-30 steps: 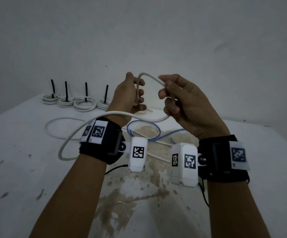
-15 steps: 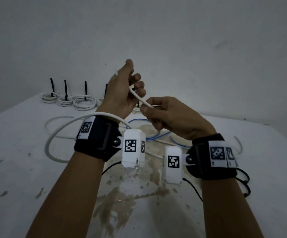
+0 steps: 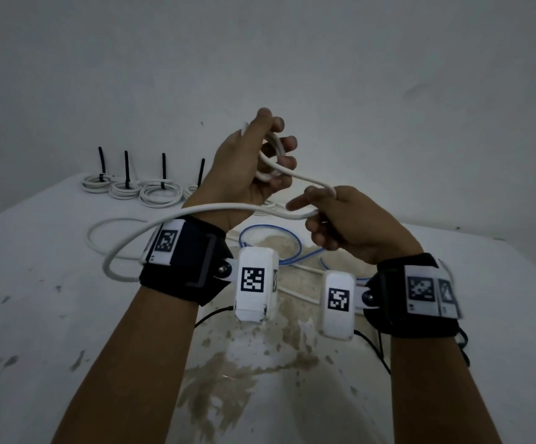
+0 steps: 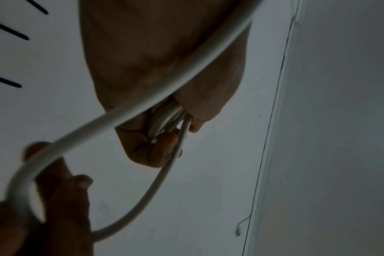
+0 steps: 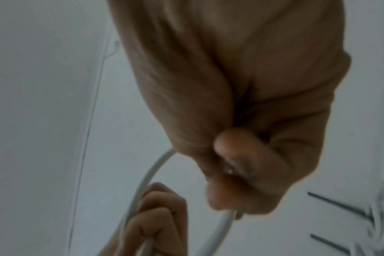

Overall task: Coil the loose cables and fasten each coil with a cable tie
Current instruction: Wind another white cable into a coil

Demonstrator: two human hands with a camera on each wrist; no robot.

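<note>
Step in hand: a white cable is being coiled in the air above the table; by the look of it, winding is under way and no tie is on this coil yet.
Left hand: the left hand is raised, and a few small loops are gripped between its thumb and curled fingers; in the left wrist view the loops are seen bunched at the fingertips.
Right hand: the right hand is held lower and just beside the left; the running cable is pinched in its curled fingers where a bend is formed, with the forefinger stretched out toward the left hand.
Cable's whereabouts: from the bend the cable is carried across the left wrist, and a wide slack loop is left trailing down to the tabletop.
Next move, judged: the bend is probably to be lifted onto the held loops, with slack fed through the right hand and the grip of the left kept firm, lest the loops spring apart.
Finished coils: four are counted along the far edge, each bound with a black cable tie whose tail stands upright; the fourth is partly hidden behind the left hand.
Loose cables still lying: one blue cable is seen on the table; thin white strands lie near it, their number not to be told.
</note>
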